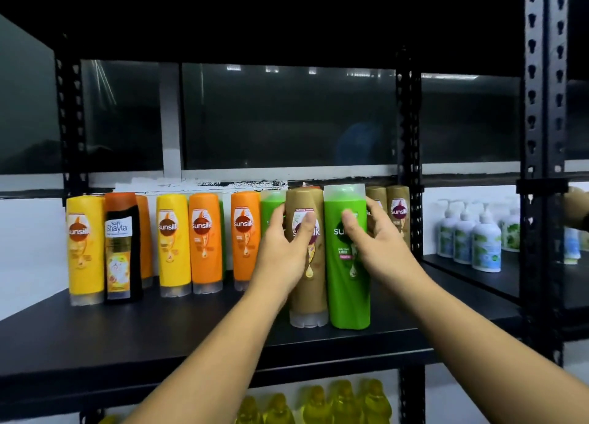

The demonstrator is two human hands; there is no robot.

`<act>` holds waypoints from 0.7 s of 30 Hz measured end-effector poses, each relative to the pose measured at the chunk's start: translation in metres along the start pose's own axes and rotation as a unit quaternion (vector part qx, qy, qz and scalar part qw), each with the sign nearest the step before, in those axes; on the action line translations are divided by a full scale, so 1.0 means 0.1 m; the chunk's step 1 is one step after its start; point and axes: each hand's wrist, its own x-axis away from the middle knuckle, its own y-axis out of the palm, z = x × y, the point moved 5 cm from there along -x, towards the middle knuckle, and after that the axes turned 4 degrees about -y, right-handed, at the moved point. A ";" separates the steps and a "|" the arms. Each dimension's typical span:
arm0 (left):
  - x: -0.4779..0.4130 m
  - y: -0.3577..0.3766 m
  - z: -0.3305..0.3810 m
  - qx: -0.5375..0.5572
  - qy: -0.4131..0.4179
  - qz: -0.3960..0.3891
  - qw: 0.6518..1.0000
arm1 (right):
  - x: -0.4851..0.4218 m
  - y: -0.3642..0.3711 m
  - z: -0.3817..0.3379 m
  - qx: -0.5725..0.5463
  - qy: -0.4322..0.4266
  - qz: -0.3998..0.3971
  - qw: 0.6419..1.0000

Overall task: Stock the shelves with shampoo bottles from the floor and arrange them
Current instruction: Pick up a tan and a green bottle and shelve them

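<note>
Black slotted-steel shelving (538,104) stands before dark glass panes (287,117) — a white wall (32,248) below them.

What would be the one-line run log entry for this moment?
left hand grips brown Sunsilk bottle | right hand grips green Sunsilk bottle | both standing on black shelf

Matt black shelf board (159,337) on black painted metal uprights (538,104) punched with holes. A brown bottle (310,283) and a green bottle (349,280) of smooth, glossy plastic, with translucent caps and shiny printed labels. Dark glass panes (287,117) behind reflect lights. Below, translucent yellow plastic bottles (344,401)
</note>
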 end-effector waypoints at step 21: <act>-0.61 0.51 -1.00 -0.334 -0.151 -0.132 0.921 | -0.47 -0.17 1.46 0.196 0.233 -0.087 0.949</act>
